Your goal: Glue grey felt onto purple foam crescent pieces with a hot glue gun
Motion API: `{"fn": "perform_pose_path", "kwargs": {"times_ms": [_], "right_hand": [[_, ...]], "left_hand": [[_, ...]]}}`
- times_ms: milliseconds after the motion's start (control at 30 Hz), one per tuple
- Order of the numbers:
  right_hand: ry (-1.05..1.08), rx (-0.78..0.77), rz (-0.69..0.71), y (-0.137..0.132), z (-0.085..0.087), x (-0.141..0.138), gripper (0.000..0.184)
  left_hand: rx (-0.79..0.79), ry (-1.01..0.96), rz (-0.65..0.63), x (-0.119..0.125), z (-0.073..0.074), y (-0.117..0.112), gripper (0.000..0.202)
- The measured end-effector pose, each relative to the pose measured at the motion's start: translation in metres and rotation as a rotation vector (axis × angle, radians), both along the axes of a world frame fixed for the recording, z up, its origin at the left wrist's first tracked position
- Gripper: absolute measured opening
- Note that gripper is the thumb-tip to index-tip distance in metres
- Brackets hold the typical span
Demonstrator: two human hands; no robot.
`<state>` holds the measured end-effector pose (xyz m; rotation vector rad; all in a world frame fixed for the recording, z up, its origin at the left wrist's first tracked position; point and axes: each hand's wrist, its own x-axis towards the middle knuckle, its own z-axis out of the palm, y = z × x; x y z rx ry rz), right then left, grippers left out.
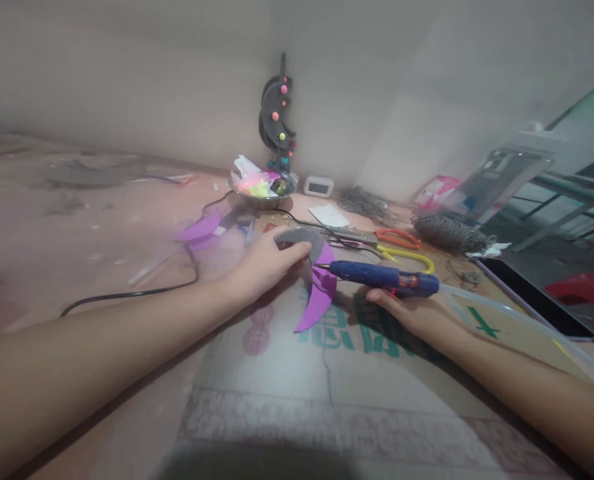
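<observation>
A purple crescent with grey felt along its upper part is pinched in my left hand, thumb on top, above the printed cardboard. From the right, my right hand grips a blue hot glue gun. The gun's metal nozzle touches or nearly touches the crescent's edge where grey meets purple. A clear glue stick seems to trail from its back end. My right fingers are partly hidden beneath the gun.
Behind my hands lie scissors with orange handles and yellow handles. A metal bowl holds colourful bits below a grey crescent ornament. Grey yarn and a dark-screened device lie right; a black cord and purple piece left.
</observation>
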<state>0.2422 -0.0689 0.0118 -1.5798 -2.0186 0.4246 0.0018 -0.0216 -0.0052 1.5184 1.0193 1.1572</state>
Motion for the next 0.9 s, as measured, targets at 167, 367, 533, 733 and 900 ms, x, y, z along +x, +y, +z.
{"fn": "perform_pose_path", "kwargs": {"times_ms": [167,367,533,733,900], "right_hand": [[0.036,0.029,-0.011,0.0024,-0.0023,-0.0009,0.028],[-0.02,0.001,0.021,-0.0014,-0.0007,-0.0026,0.031],[-0.003,0.019,-0.008,-0.0027,-0.0015,-0.0019,0.03],[-0.032,-0.017,0.009,-0.0024,0.0015,-0.0049,0.038],[-0.057,-0.016,-0.025,-0.003,0.0028,-0.0063,0.037]], "left_hand": [[0.004,0.013,-0.011,0.0003,0.0003,0.0003,0.015],[0.005,0.016,0.005,0.0011,0.0014,-0.0007,0.014],[-0.006,0.029,0.015,0.0017,0.0025,-0.0007,0.014],[0.014,0.034,0.011,0.0006,0.0017,-0.0013,0.014],[-0.005,0.029,0.004,0.0012,0.0014,-0.0015,0.014]]}}
